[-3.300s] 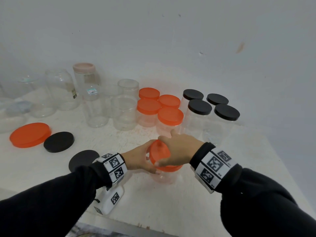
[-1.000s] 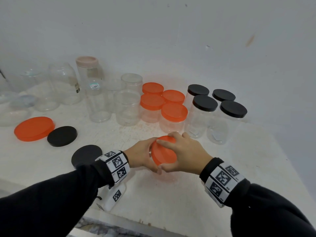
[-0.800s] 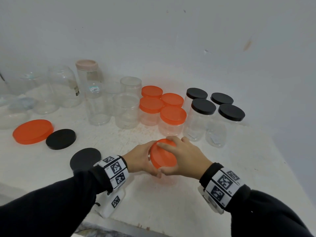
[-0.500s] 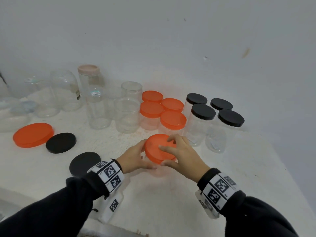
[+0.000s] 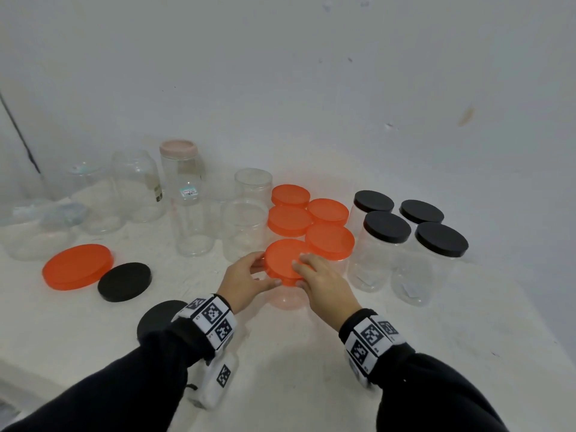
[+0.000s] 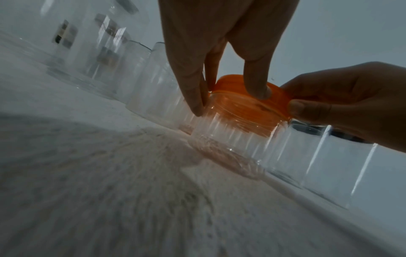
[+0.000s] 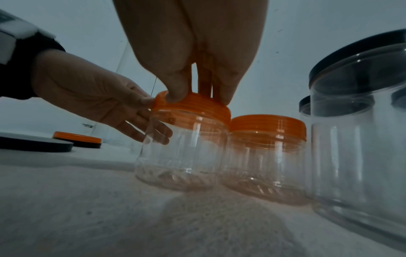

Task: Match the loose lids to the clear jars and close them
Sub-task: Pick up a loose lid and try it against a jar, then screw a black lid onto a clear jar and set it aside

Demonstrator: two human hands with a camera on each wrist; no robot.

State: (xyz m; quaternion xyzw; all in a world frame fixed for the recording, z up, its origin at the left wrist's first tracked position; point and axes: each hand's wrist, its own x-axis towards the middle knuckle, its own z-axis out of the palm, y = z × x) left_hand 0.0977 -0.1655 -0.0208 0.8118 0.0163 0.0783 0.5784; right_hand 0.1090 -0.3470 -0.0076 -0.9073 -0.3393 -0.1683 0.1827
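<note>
A small clear jar (image 5: 286, 299) stands on the white table, capped by an orange lid (image 5: 285, 260). My left hand (image 5: 255, 271) grips it from the left. In the right wrist view its thumb touches the lid's rim and its fingers wrap behind the jar (image 7: 182, 156). My right hand (image 5: 307, 269) grips the orange lid from the right and above, with fingertips on its rim (image 7: 191, 104). The left wrist view shows both hands on the lid (image 6: 248, 102), which sits level on the jar (image 6: 230, 135). The jar stands right beside a lidded orange jar (image 7: 265, 156).
Several orange-lidded jars (image 5: 330, 241) and black-lidded jars (image 5: 386, 244) cluster behind and to the right. Open clear jars (image 5: 243, 229) stand at the back left. A large orange lid (image 5: 78, 266) and two black lids (image 5: 124, 282) (image 5: 156, 319) lie loose on the left.
Both hands have slid the jar away from me, up against the group of orange-lidded jars. The lid, tilted earlier, now sits level.
</note>
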